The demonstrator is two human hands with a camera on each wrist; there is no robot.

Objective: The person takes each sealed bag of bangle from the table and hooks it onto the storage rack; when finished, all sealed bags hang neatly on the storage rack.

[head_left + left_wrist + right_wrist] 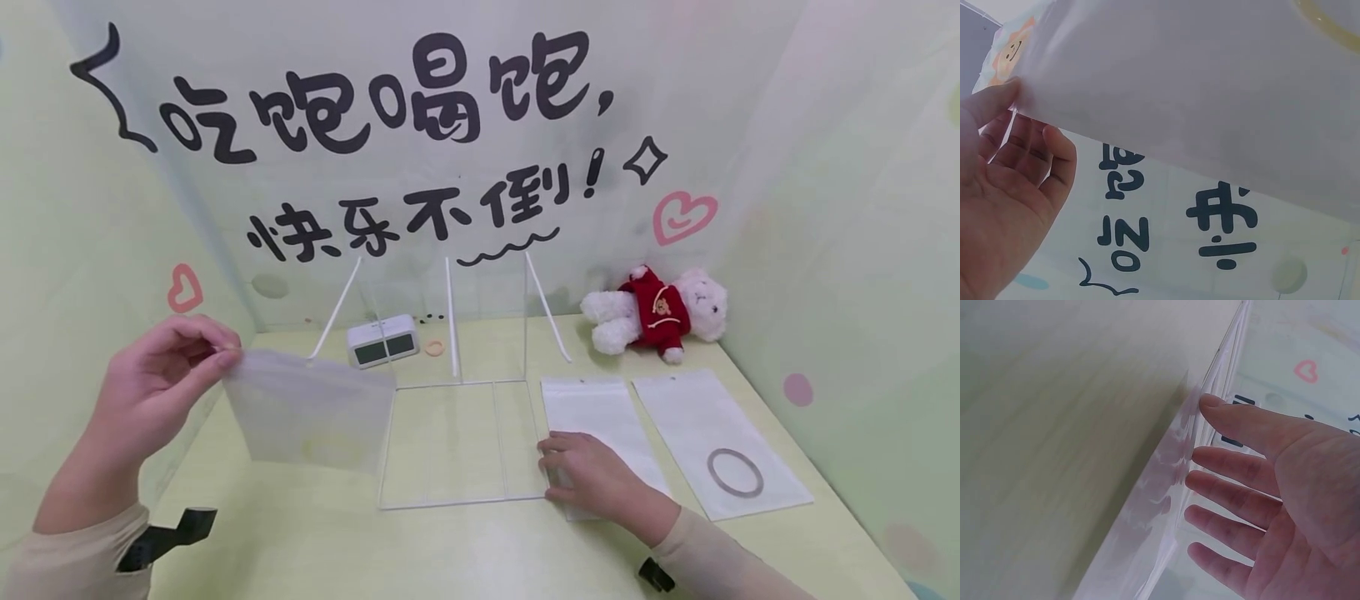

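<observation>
My left hand (150,400) pinches the top corner of a translucent white zip bag (307,408), held up left of a clear rack. A yellow ring (1332,26) shows at the top right of the left wrist view, dimly through the bag in the head view. The rack has white prongs (452,317) and a flat framed base (465,502). At the base's right edge rest the fingertips of my right hand (592,475), spread and slightly bent in the right wrist view. That hand partly covers a second white bag (592,404) lying on the table.
Farther right lies another white bag (682,417) with a grey ring (735,472). A small digital clock (382,340) and a peach-coloured ring (435,348) sit behind the rack. A plush bear (656,312) in red lies at the back right. Printed cloth walls surround the table.
</observation>
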